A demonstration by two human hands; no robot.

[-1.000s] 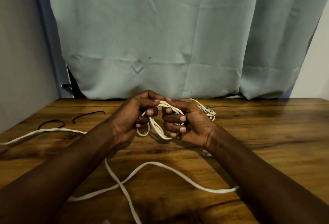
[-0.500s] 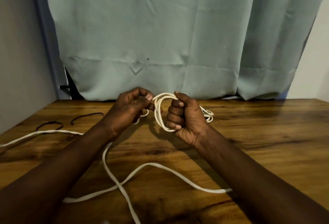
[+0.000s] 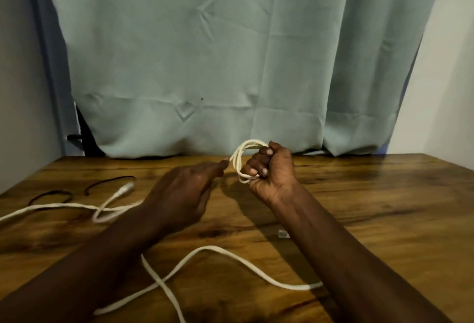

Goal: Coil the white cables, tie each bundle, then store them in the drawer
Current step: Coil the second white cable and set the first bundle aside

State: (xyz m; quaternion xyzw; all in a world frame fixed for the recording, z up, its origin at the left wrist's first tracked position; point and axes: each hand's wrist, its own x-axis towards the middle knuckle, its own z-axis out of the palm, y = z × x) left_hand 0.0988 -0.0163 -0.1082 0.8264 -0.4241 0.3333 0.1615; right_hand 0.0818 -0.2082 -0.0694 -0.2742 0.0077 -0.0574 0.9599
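My right hand (image 3: 269, 171) grips a small coil of white cable (image 3: 239, 161), its loops standing out to the left of my fist. My left hand (image 3: 179, 194) lies palm down just left of the coil, fingertips stretched toward the loops and touching or nearly touching them. Loose white cable (image 3: 218, 253) runs across the near part of the wooden table (image 3: 372, 207), crossing itself in front of my arms. Another white cable (image 3: 64, 206) with a plug end (image 3: 125, 188) trails off to the left.
Two thin black ties (image 3: 51, 194) (image 3: 110, 181) lie at the table's left rear. A small clear connector (image 3: 282, 234) sits beside my right forearm. A teal curtain (image 3: 230, 66) hangs behind the table. No drawer is visible.
My left hand has let go of the coil and opened flat, dropping lower toward the table. My right hand keeps its grip on the coil. The plug-ended cable at left now shows.
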